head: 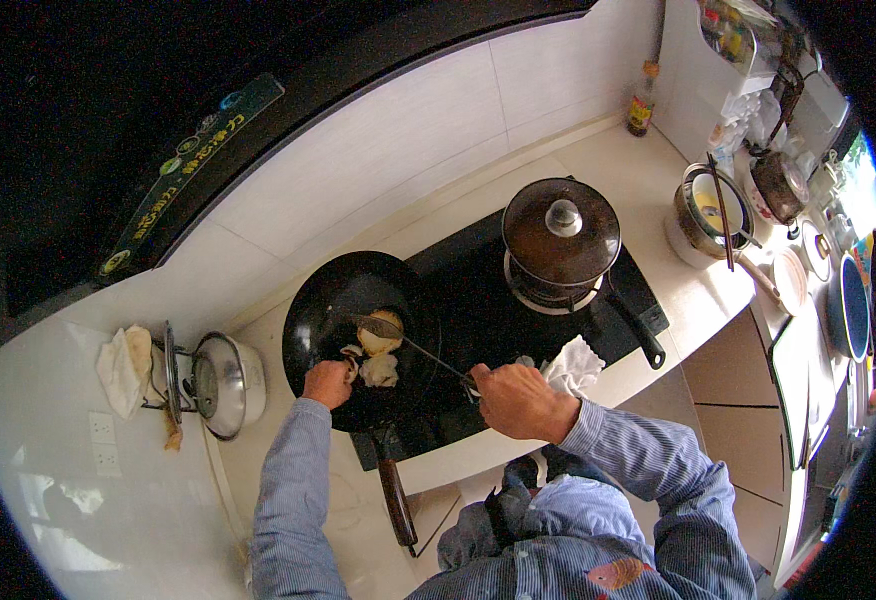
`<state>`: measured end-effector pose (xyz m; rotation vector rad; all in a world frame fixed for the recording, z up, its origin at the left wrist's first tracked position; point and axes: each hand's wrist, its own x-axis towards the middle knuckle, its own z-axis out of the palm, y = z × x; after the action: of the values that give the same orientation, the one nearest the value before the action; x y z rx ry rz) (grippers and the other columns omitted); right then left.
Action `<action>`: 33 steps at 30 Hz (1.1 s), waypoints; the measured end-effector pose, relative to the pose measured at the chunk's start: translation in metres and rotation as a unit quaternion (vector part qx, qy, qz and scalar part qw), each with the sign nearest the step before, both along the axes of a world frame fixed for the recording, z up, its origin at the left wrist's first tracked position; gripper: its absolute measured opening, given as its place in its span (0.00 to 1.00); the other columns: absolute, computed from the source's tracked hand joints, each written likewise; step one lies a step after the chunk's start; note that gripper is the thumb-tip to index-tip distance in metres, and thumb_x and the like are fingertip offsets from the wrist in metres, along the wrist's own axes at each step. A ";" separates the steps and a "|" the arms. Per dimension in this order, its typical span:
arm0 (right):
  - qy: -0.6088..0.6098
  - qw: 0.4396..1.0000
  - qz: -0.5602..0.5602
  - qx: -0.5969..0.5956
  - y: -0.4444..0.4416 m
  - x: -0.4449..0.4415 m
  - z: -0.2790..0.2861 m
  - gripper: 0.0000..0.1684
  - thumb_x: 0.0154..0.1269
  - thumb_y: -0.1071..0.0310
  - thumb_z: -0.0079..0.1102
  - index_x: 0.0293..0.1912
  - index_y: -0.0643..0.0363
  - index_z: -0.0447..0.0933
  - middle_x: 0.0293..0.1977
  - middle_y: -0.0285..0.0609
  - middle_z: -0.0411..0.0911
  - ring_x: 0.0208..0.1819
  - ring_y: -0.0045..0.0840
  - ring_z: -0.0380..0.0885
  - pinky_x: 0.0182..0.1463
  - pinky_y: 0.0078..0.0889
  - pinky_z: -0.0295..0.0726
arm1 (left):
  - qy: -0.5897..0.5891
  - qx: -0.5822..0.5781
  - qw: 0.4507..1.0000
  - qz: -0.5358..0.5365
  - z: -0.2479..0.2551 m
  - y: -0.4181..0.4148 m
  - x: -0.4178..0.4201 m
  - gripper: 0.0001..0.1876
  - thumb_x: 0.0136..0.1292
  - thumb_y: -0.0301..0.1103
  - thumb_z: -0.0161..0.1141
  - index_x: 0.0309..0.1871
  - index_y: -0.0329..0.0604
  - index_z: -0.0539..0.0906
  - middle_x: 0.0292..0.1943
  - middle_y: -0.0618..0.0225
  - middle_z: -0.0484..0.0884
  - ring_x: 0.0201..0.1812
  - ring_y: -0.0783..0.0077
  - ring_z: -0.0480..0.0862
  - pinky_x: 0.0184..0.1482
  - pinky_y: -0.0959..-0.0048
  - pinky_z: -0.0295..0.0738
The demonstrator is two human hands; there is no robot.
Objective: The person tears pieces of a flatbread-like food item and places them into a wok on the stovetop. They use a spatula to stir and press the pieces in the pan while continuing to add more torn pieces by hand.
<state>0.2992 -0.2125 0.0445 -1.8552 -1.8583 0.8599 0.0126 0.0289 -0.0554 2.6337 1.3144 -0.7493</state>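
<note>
A black wok with a wooden handle sits over the left side of the black glass cooktop. My right hand grips the thin metal handle of a spatula. Its blade lies over a round, browned piece of food, perhaps a fried egg. Just below that is a crumpled white piece, its kind unclear. My left hand reaches over the wok's near-left side, fingers closed around a small pale piece; what it is cannot be made out.
A lidded dark saucepan stands on the right burner, its handle pointing toward me. Crumpled white cloth or paper lies at the cooktop's front edge. Chopsticks rest across a pot at right. Lids lean in a wall rack at left.
</note>
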 end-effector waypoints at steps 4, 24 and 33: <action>0.008 1.000 -0.004 0.008 -0.001 0.003 0.000 0.14 0.55 0.73 0.51 0.39 0.75 0.69 0.22 0.61 0.77 0.26 0.53 0.80 0.27 0.51 0.79 | -0.042 -0.030 0.999 0.015 -0.002 0.006 -0.009 0.08 0.56 0.28 0.63 0.38 0.37 0.84 0.33 0.51 0.82 0.40 0.52 0.82 0.44 0.53 0.79; 0.019 1.000 0.004 0.005 -0.001 0.014 -0.008 0.17 0.55 0.75 0.50 0.43 0.78 0.69 0.23 0.61 0.78 0.27 0.52 0.81 0.27 0.51 0.79 | -0.120 0.017 0.988 0.097 -0.005 0.005 -0.013 0.07 0.59 0.33 0.65 0.32 0.39 0.84 0.38 0.56 0.83 0.38 0.58 0.82 0.42 0.58 0.80; 0.025 1.000 0.004 0.017 0.000 0.018 -0.011 0.14 0.55 0.75 0.49 0.40 0.76 0.70 0.24 0.62 0.78 0.28 0.53 0.81 0.28 0.51 0.79 | -0.273 0.019 0.950 0.152 -0.021 0.022 -0.035 0.04 0.60 0.27 0.64 0.34 0.36 0.83 0.27 0.59 0.83 0.27 0.65 0.80 0.33 0.65 0.78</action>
<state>0.3174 -0.2123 0.0336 -1.7902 -1.8416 0.8628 -0.0219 0.0510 -0.0769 2.3206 1.4987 0.0516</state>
